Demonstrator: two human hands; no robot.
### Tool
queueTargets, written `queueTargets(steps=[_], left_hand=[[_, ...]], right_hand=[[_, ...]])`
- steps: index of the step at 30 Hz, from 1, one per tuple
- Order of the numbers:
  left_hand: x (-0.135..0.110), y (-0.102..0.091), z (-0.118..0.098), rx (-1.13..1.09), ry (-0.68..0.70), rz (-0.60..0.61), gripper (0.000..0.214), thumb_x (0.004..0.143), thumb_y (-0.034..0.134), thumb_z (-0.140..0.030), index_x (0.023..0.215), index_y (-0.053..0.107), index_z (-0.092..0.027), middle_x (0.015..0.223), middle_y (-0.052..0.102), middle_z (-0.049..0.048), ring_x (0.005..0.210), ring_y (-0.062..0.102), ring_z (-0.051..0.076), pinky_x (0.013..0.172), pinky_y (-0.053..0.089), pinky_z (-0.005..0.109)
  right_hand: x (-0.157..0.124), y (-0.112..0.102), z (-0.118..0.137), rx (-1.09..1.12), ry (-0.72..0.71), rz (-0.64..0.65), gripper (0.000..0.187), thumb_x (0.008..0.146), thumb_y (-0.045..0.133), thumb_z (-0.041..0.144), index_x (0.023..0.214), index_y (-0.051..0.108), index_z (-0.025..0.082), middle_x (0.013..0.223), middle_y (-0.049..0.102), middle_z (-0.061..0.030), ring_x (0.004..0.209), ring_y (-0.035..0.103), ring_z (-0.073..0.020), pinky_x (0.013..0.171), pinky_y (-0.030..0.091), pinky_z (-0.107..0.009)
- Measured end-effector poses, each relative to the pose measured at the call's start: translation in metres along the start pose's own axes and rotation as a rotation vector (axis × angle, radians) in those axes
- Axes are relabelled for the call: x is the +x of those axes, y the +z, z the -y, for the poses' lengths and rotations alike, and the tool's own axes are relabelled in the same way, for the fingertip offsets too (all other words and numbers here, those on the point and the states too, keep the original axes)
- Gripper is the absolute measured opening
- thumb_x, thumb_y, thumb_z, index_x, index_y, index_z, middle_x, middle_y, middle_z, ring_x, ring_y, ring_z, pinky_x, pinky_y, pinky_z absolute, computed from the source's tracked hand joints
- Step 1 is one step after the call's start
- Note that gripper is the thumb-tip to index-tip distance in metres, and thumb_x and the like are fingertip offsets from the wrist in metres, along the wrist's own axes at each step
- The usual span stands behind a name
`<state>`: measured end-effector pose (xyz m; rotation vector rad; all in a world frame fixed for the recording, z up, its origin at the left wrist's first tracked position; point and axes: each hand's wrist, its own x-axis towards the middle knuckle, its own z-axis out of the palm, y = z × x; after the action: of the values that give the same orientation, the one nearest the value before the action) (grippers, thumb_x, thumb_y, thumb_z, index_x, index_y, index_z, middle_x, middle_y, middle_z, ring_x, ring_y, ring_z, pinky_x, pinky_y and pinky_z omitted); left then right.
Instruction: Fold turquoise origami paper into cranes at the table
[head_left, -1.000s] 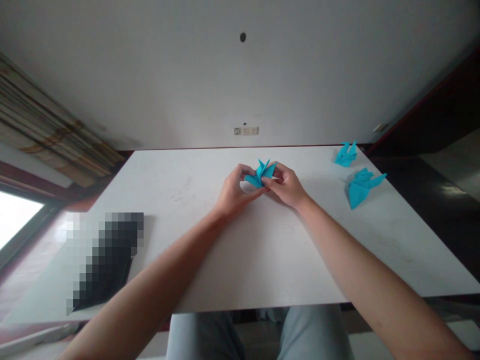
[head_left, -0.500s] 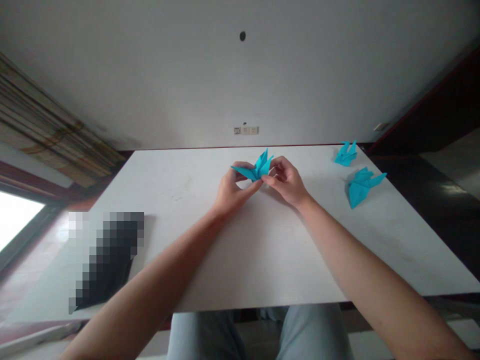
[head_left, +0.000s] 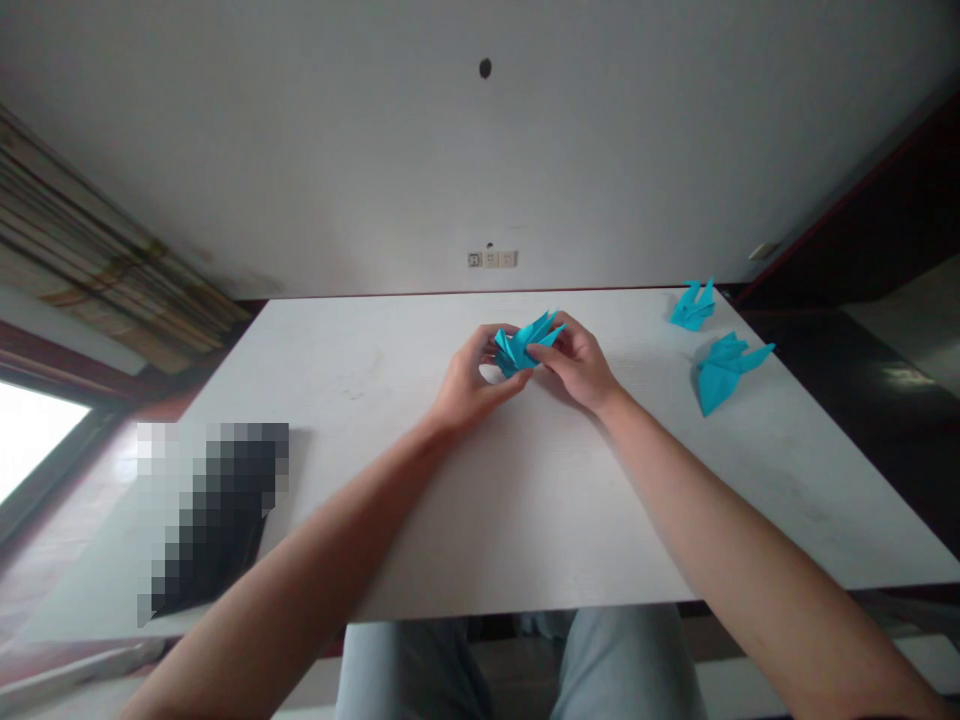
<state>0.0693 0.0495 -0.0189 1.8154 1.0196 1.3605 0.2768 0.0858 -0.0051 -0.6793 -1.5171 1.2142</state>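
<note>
Between my hands, just above the far middle of the white table (head_left: 420, 520), is a blue origami crane (head_left: 521, 347). Its pointed flaps stick up toward the upper right. My left hand (head_left: 476, 385) curls round its left and near side, thumb along the lower edge and fingers behind. On the other side my right hand (head_left: 581, 362) pinches the paper, with the thumb on its front face. The fingertips behind the crane are partly hidden.
Two more blue origami cranes, a smaller one (head_left: 694, 306) and a larger one (head_left: 726, 372), stand near the table's far right edge. A dark, pixelated object (head_left: 217, 530) lies at the left. The wall (head_left: 360, 200) with a socket panel (head_left: 491, 259) rises behind the table.
The crane has been turned in my hands: its long left point no longer stretches out to the left, and its flaps now lean to the right. Both hands stay near the same spot.
</note>
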Motion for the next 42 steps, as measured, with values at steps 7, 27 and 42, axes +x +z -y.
queueTargets(steps=[7, 27, 42], left_hand=[[0.000, 0.001, -0.002, -0.062, -0.033, 0.001, 0.048, 0.096, 0.090, -0.036, 0.138, 0.069, -0.024, 0.121, 0.083, 0.0071, 0.099, 0.079, 0.018, 0.092, 0.064, 0.033], [0.002, 0.005, -0.002, -0.270, -0.214, -0.037, 0.062, 0.096, 0.085, -0.081, 0.104, 0.067, -0.022, 0.083, 0.074, 0.0008, 0.074, 0.071, 0.015, 0.069, 0.050, 0.027], [0.003, 0.006, 0.004, -0.259, -0.157, -0.066, 0.054, 0.098, 0.090, -0.066, 0.120, 0.065, -0.024, 0.105, 0.083, 0.0054, 0.085, 0.081, 0.017, 0.076, 0.063, 0.029]], right_hand=[[0.002, 0.002, -0.002, -0.026, -0.003, -0.041, 0.055, 0.085, 0.099, 0.069, 0.115, 0.076, 0.029, 0.088, 0.067, 0.0023, 0.078, 0.058, -0.0175, 0.064, 0.045, -0.031], [0.001, -0.006, -0.009, -0.082, 0.044, -0.019, 0.041, 0.091, 0.094, 0.059, 0.104, 0.070, 0.028, 0.073, 0.055, 0.0066, 0.062, 0.040, -0.0137, 0.057, 0.031, -0.030], [0.000, -0.002, -0.007, -0.080, 0.052, -0.079, 0.049, 0.086, 0.096, 0.069, 0.095, 0.071, 0.027, 0.071, 0.058, 0.0054, 0.062, 0.044, -0.0146, 0.058, 0.033, -0.031]])
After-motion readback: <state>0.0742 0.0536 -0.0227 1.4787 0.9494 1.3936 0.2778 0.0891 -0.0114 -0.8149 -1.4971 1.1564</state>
